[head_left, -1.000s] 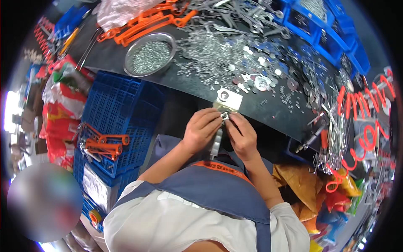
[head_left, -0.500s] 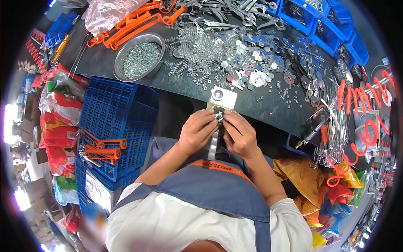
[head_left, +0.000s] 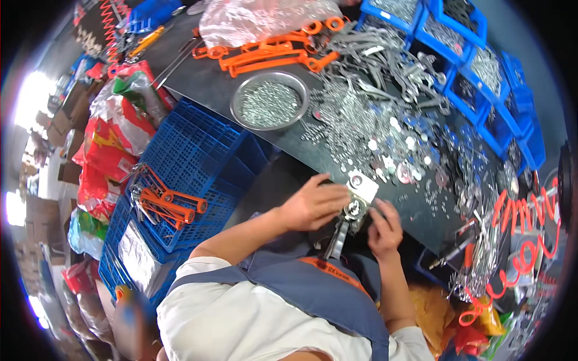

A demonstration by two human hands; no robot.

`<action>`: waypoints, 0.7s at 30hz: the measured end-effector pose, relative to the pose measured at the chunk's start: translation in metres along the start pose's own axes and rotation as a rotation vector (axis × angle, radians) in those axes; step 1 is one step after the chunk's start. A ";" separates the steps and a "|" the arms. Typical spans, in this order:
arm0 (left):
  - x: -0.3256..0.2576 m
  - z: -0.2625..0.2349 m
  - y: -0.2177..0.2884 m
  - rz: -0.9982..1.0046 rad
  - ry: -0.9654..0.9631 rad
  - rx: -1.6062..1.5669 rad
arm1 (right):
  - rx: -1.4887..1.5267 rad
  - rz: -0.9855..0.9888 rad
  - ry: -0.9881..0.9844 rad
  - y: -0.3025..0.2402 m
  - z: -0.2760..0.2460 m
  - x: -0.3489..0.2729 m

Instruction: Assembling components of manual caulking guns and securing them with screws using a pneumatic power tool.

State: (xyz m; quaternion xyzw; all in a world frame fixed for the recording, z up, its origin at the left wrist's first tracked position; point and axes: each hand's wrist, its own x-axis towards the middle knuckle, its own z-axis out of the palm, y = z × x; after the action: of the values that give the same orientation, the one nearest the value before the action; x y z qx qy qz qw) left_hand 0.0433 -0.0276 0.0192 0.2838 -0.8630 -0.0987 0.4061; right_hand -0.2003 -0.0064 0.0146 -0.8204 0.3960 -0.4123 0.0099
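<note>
A grey metal tool with a flat handle and a round open head lies with its head against a small pale metal block at the bench edge. Its handle points back toward my apron. Small parts show inside the head, too small to name. My left hand is closed at the head's left side, fingers together and thumb beneath. To the right, my right hand is just off the head, its fingers bent and apart, with nothing visible in them.
Beyond lie a steel bowl of small metal parts, heaped springs, loose discs, and orange handles. Blue bins stand far right. Blue crates stand left of the bench; a coiled red hose hangs right.
The view has swung, shifting the bench rightward and tilting it. My right hand has drawn away from the tool's head, uncovering the round opening. My left hand stays beside it.
</note>
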 end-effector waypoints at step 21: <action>0.052 -0.185 -0.286 -0.951 -0.478 0.599 | -0.291 0.397 0.068 0.077 0.003 -0.033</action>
State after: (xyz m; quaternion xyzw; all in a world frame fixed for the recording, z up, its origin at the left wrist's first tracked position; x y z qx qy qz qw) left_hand 0.2743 -0.2803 0.0586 0.7100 -0.6991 -0.0832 0.0152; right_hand -0.2588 -0.0382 -0.0356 -0.7049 0.6049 -0.3682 -0.0406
